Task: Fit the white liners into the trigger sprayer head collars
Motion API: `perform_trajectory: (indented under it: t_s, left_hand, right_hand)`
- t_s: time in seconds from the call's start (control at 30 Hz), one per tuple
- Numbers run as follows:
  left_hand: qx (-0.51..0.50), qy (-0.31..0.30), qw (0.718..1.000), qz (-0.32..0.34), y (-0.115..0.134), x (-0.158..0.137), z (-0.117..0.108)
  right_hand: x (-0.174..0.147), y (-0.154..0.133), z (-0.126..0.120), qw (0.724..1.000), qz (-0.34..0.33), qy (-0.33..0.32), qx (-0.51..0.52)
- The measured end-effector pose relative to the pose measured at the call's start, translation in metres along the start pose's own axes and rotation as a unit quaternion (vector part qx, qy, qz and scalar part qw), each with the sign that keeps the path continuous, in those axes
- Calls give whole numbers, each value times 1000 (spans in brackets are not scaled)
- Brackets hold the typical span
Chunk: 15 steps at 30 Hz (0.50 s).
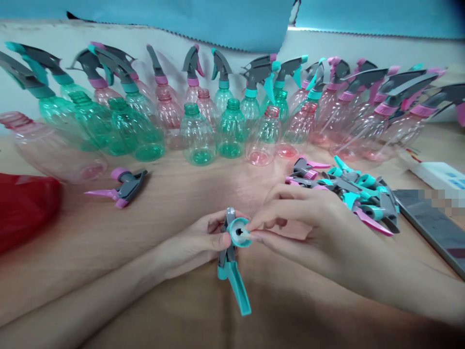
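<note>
My left hand (203, 241) is closed around a grey and turquoise spray trigger head (238, 288), low in the middle of the view. The head's turquoise collar faces me, with a white inside and a dark hole in its centre. Its long turquoise trigger points downward. At the collar's right rim, the thumb and fingertips of my right hand (305, 220) are pinched together. A small pale bit shows at those fingertips, too small to name. To the right, beyond my right hand, lies a pile of loose spray heads (348, 186) in grey, pink and turquoise.
Several open green and pink bottles (231, 128) stand in a row, with sprayer-topped bottles (223, 92) behind them. One pink-grey spray head (127, 188) lies left. A red bag (27, 208) is at the left edge, a dark phone-like slab (432, 228) at the right.
</note>
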<state>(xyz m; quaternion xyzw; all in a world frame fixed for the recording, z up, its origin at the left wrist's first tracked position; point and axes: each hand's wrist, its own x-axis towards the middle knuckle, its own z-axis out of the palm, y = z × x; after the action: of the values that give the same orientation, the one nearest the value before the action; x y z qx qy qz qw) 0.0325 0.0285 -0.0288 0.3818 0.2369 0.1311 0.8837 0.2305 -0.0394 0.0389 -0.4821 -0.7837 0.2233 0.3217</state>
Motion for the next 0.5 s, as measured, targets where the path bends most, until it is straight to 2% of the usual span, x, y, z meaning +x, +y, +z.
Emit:
perform_trajectory:
  t_s: [0.3,0.4,0.5]
  left_hand:
    - [-14,27,1000,3,0,0,0]
    - [-11,41,999,1,0,-1,2]
    - [4,44,999,12,0,-2,4]
  right_hand:
    - [-5,-2,8,995,-12,-28,-97]
    - [-7,-7,8,994,39,-55,-92]
    - [-8,-11,6,988,116,-104,-17]
